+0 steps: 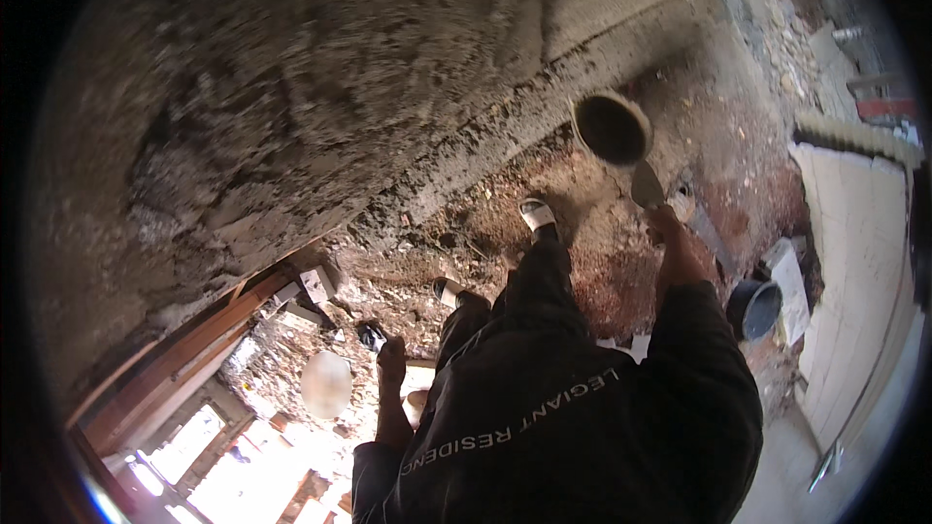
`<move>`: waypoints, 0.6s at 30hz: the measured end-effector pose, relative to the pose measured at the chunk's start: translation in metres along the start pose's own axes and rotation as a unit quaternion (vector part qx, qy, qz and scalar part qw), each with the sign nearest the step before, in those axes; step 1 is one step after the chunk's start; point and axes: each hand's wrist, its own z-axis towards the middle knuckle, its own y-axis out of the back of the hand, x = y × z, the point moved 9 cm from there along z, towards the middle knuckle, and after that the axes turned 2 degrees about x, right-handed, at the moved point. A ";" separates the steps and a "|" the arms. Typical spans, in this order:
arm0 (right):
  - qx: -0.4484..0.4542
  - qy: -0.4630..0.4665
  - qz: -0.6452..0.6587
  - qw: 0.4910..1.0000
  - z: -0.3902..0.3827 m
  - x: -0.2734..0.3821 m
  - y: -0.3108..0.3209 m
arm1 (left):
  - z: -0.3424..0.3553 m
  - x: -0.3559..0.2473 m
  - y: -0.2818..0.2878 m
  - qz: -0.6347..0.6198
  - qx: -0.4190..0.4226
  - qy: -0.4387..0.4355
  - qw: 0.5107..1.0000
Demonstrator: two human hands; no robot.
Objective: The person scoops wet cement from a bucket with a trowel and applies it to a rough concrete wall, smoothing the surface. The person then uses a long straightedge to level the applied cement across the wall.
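"What's the room like, from the left?"

"A rough, patchy grey wall point(320, 87) runs from the left across the far side. Near left, brown boards point(184, 369) lean beside glaring openings point(189, 442)."

"And right of those?"

"A pale round thing point(326, 384) on the rubble, then the left hand point(390, 364), low, with a dark-and-pale object point(370, 335) at its fingers. It's small and blurred there, so I can't tell whether they grip it."

"The floor?"

"Reddish-brown ground point(602, 252) strewn with crumbs and broken bits; two light-toed shoes point(536, 214) stand on it."

"Any containers?"

"A pale-rimmed bucket point(580, 126) stands far, close to the wall's foot, its inside dark with shadow. Just right of it, the right hand point(665, 224) is wrapped around the handle of a trowel point(647, 184), the blade at the bucket's near rim."

"Farther right?"

"A dark bucket point(742, 310) with a grey-blue inside, beside a pale slab point(788, 291). Beyond that, a large whitish panel point(859, 262)."
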 end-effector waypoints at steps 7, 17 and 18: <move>-0.135 0.123 -0.206 0.961 -0.062 0.106 -0.003 | -0.067 0.100 -0.015 0.241 -0.129 -0.210 0.939; 0.023 0.314 -0.436 0.843 -0.079 0.145 -0.327 | -0.136 0.367 -0.156 -0.381 -0.186 0.180 0.888; 0.061 0.300 -0.449 0.840 -0.097 0.140 -0.366 | -0.148 0.375 -0.160 -0.353 -0.194 0.233 0.885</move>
